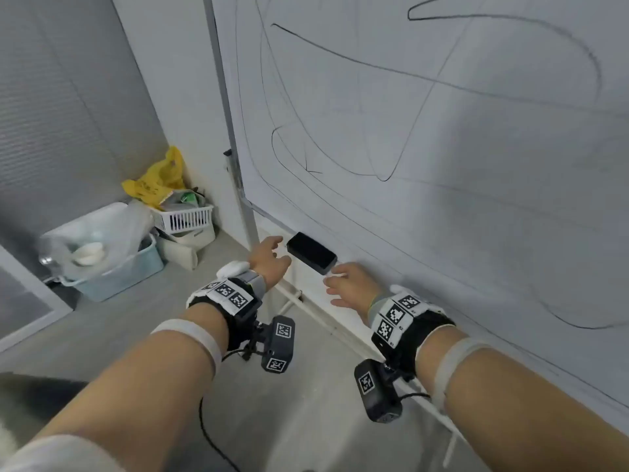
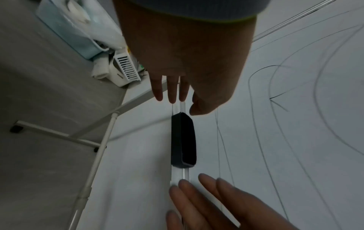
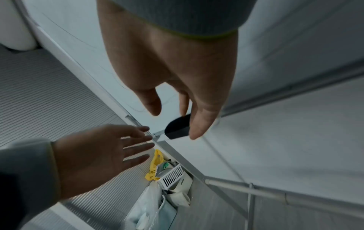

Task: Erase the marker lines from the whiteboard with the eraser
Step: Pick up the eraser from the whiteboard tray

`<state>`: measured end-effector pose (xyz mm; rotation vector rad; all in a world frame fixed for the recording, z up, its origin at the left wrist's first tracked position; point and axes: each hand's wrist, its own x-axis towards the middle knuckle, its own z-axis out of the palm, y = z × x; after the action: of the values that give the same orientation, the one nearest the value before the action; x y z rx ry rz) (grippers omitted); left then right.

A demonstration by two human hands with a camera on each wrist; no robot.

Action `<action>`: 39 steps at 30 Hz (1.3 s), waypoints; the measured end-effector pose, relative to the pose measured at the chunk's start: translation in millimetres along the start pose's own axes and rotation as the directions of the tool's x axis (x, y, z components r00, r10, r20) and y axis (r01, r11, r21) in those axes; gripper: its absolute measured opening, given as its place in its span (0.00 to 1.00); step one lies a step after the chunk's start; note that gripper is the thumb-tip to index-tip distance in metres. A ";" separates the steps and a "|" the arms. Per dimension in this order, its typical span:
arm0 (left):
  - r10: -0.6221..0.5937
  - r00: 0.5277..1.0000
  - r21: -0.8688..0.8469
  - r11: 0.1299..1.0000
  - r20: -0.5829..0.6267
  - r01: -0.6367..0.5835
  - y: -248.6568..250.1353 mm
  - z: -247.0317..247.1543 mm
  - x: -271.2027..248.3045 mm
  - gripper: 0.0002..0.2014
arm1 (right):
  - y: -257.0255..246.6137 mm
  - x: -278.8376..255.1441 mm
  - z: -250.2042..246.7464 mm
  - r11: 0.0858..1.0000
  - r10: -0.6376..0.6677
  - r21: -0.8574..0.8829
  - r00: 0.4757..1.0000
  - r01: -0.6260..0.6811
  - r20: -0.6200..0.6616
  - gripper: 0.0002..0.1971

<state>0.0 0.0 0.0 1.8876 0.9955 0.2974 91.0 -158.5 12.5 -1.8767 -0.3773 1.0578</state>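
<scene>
Black-strapped wrists nearest, both reaching forward. Right hand (image 1: 347, 284) with fingers spread and relaxed, holding nothing, just short of the eraser's near end. Left hand (image 1: 270, 258) likewise slack and empty, at 9 o'clock of the eraser. Black eraser (image 1: 311, 253) lying on the tray ledge (image 2: 180, 174) along the whiteboard's bottom edge, between both hands. Whiteboard (image 1: 476, 206) beyond, crossed by looping marker lines (image 1: 340, 56). Blue bin (image 1: 115, 270), white basket (image 1: 183, 218) and yellow bag (image 1: 158, 180) at 10 o'clock on the floor.
</scene>
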 end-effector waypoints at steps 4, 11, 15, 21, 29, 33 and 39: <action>-0.021 0.999 -0.025 0.999 0.048 0.022 0.9 4.8 25.4 0.30 | 0.9 35.8 16.0 0.998 0.013 0.061 0.992 -0.005 -0.128 0.18; -0.041 0.998 -0.122 0.991 0.037 0.046 -5.1 6.1 43.7 0.28 | 1.0 51.9 26.0 0.943 0.090 0.330 0.984 -0.035 -0.152 0.20; -0.081 0.993 -0.301 0.948 0.082 0.102 1.8 -0.2 35.9 0.25 | 2.1 42.1 26.3 0.876 0.087 0.483 0.978 0.016 -0.191 0.15; -0.089 0.994 -0.476 0.873 0.057 0.105 28.2 -2.8 -7.8 0.11 | -1.5 0.4 6.8 0.818 -0.018 0.548 0.960 0.176 -0.281 0.12; -0.026 1.000 -0.510 0.860 0.002 0.023 68.7 25.5 -90.3 0.14 | 22.3 -99.0 -44.4 0.845 -0.094 0.497 0.969 0.200 -0.230 0.15; 0.190 0.967 -0.552 0.831 0.171 -0.066 101.5 49.5 -151.4 0.08 | 46.5 -167.7 -92.3 0.919 -0.232 0.297 0.965 0.258 -0.121 0.20; 0.445 0.866 -0.489 0.821 0.228 -0.294 180.7 104.2 -232.4 0.12 | 79.4 -258.7 -175.2 0.880 -0.475 -0.159 0.845 0.448 -0.245 0.23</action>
<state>3.7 -278.3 141.6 1.6240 0.2784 0.3818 66.6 -462.9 116.0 -1.8539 -0.6845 0.4482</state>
